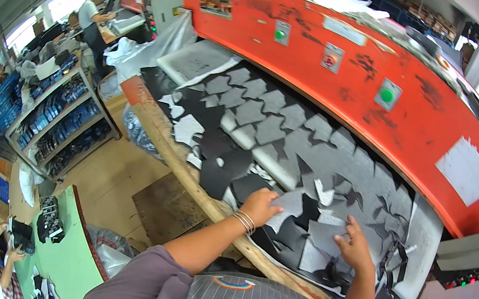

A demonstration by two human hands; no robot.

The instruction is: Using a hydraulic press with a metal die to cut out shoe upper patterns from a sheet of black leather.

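Observation:
My left hand [259,208] is at the near side of the machine bed, its fingers bent onto the edge of a grey cut piece [289,202] of sheet material. To the right, my right hand [357,246] has its thumb and forefinger spread, close to another grey piece [323,236]. Under and around both hands lie loose black and grey pieces and offcuts. Beyond them a grey sheet [299,136] shows rows of cut-out shapes. Thin bangles ring my left wrist.
A worn wooden rail [184,172] edges the bed before me. Behind the bed rises an orange machine beam [357,61] with green and red buttons. A shelf rack [65,119] and a green table [66,241] stand left. Other people work at left.

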